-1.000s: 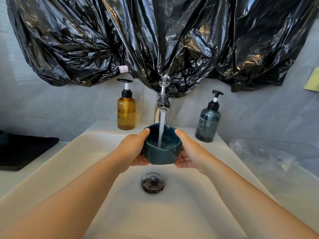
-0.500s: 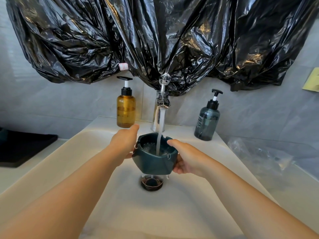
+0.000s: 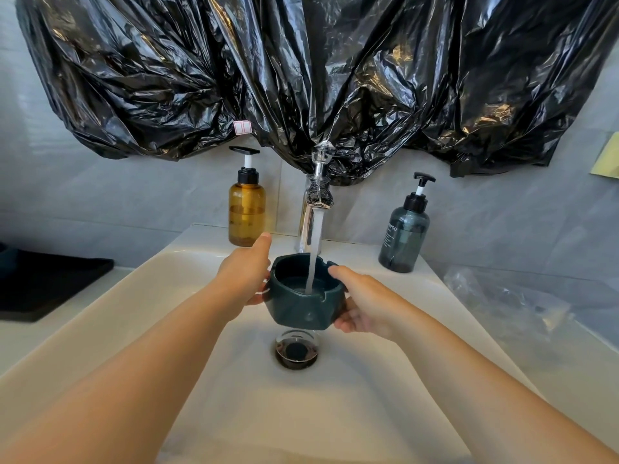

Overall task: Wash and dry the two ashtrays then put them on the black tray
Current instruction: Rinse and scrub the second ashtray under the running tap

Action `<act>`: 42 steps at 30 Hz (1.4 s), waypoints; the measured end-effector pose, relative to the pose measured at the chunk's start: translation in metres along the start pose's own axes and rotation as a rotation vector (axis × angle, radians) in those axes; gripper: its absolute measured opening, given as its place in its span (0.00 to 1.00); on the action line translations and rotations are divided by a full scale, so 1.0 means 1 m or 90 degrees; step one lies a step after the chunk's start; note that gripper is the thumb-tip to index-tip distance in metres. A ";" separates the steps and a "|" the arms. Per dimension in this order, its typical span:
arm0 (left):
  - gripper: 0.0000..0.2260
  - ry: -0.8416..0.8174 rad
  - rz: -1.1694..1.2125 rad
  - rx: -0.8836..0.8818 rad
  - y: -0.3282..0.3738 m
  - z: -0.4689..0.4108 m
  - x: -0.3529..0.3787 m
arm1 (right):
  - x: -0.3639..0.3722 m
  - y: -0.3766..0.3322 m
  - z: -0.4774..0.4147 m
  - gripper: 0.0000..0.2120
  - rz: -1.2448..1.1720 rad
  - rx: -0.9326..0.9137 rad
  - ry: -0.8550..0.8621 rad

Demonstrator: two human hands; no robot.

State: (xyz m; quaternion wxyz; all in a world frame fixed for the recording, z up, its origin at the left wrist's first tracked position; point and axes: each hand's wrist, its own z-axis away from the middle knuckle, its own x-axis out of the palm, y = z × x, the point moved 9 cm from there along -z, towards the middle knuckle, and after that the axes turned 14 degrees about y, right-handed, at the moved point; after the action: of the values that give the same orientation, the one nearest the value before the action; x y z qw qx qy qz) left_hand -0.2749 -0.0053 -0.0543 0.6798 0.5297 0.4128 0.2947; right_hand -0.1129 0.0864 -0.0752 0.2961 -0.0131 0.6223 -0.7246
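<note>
A person is holding a dark green ashtray [image 3: 306, 301] with both hands over the white sink [image 3: 351, 413]. The left hand [image 3: 244, 276] is gripping its left side, with the fingers curled under it and the thumb sticking up by the rim. The right hand [image 3: 365, 303] is gripping the right side, with the thumb lying on the rim and the fingers curled underneath. The ashtray is facing open side up, just above the drain [image 3: 296, 351], and it is not touching the sink. Water [image 3: 313, 249] is running down from the shiny tap [image 3: 318, 199] straight into the ashtray, and some is pooling inside it. A brown pump bottle [image 3: 247, 209] is standing on the sink's back edge to the left of the tap, and a grey-blue pump bottle [image 3: 403, 236] is standing to the right. The black tray [image 3: 50, 279] is lying on the counter off to the left, well apart from the ashtray. A big crinkly black plastic bag [image 3: 301, 78] is hanging on the wall above the tap. A clear plastic bag [image 3: 502, 303] is lying on the counter to the right of the sink.
</note>
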 end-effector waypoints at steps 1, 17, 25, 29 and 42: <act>0.25 0.003 0.001 0.000 0.000 -0.001 -0.001 | -0.001 -0.001 -0.002 0.16 -0.005 -0.005 0.012; 0.24 -0.016 -0.003 -0.001 -0.002 0.002 0.005 | -0.006 0.002 -0.006 0.19 -0.097 0.036 0.003; 0.27 -0.023 -0.011 -0.001 -0.004 0.002 0.003 | -0.026 -0.011 -0.010 0.12 -0.209 -0.023 0.089; 0.26 -0.022 -0.011 0.011 -0.003 0.000 0.001 | -0.058 -0.056 0.008 0.16 -0.002 -0.372 0.288; 0.26 -0.026 -0.015 0.010 -0.002 0.003 0.000 | -0.068 -0.071 0.021 0.18 0.143 -0.514 0.416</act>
State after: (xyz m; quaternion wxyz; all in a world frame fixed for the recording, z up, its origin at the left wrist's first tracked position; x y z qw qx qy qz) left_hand -0.2719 -0.0072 -0.0557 0.6871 0.5361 0.4078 0.2725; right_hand -0.0777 0.1016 0.0179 0.1338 0.1672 0.9091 -0.3573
